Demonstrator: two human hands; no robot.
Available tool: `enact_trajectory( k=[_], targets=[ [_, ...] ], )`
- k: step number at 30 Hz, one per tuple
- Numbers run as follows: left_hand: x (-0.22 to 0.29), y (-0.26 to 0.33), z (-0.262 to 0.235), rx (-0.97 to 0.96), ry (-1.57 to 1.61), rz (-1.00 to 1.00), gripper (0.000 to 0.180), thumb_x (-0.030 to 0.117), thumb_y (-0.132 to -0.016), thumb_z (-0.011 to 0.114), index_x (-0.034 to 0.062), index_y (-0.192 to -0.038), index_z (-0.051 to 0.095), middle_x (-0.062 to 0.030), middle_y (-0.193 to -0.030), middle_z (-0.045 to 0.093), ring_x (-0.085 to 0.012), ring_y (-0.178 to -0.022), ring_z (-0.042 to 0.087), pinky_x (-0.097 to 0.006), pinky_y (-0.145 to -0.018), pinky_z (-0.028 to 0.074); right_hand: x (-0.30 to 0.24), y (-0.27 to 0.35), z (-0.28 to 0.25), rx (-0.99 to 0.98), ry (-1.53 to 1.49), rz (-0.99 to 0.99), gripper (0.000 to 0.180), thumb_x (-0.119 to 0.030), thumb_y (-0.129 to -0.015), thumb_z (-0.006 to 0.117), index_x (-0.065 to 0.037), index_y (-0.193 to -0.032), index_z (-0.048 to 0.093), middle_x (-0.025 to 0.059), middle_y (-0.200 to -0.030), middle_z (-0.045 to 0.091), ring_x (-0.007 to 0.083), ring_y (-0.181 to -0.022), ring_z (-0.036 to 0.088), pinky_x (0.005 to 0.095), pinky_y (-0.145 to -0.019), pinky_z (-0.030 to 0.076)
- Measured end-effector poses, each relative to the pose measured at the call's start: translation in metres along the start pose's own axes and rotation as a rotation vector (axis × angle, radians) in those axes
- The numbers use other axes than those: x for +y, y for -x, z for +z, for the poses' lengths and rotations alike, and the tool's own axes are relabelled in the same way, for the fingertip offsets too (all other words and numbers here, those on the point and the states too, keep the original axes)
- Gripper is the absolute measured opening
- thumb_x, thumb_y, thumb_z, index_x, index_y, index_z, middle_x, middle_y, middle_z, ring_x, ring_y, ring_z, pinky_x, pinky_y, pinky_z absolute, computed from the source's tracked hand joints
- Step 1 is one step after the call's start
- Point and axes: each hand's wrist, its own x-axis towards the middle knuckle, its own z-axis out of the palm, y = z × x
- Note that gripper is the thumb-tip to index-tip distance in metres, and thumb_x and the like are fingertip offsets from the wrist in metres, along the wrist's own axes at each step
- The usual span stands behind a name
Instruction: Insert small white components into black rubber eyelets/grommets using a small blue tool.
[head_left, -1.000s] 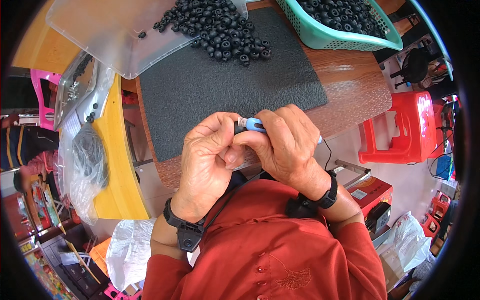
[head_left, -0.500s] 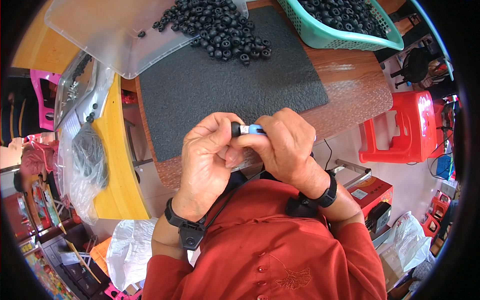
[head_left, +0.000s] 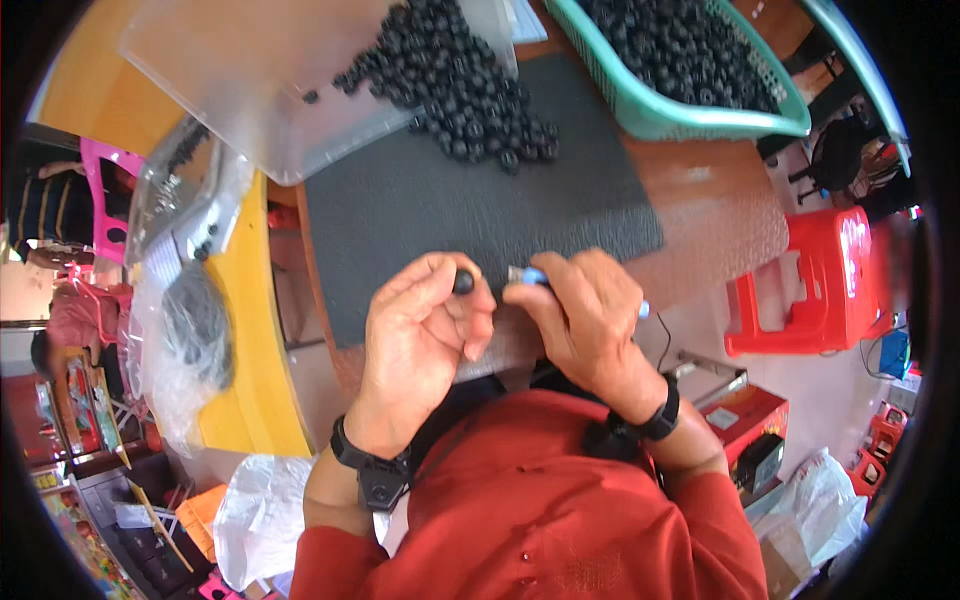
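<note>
The left hand (head_left: 425,335) pinches a small black round part (head_left: 463,282) between thumb and fingertips, just left of and apart from the metal tip of the blue-handled tool (head_left: 527,275), which the right hand (head_left: 585,315) grips closed, its long axis pointing leftward above the dark mat (head_left: 480,215).

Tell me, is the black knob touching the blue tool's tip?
Apart. The head view shows a gap between the black knob in the left hand and the blue tool in the right hand.
</note>
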Motion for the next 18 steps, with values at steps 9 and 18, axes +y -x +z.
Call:
enact_trajectory(
  k=[9,18],
  targets=[
    [0.049,-0.072,-0.036,0.258,-0.075,0.058,0.020,0.025,-0.090,0.061,0.0054,-0.090,0.064,-0.0110,-0.088,0.066,-0.0229,-0.070,0.063,-0.031,-0.059,0.049,0.000,0.005,0.001,-0.004,0.023,0.066,0.035,-0.024,-0.078,0.080,0.001,-0.097,0.064,0.0073,-0.064,0.051,0.0232,-0.056,0.050,0.0357,-0.052,0.040],
    [0.063,-0.137,-0.048,0.407,-1.132,0.520,0.010,0.013,-0.082,0.069,0.0063,-0.089,0.068,-0.0055,-0.073,0.065,-0.0185,-0.062,0.058,-0.032,-0.059,0.047,0.005,-0.005,0.007,-0.045,-0.056,0.053,0.033,-0.021,-0.077,0.081,0.001,-0.094,0.063,0.0085,-0.065,0.054,0.0255,-0.056,0.052,0.0371,-0.052,0.041]
  ],
)
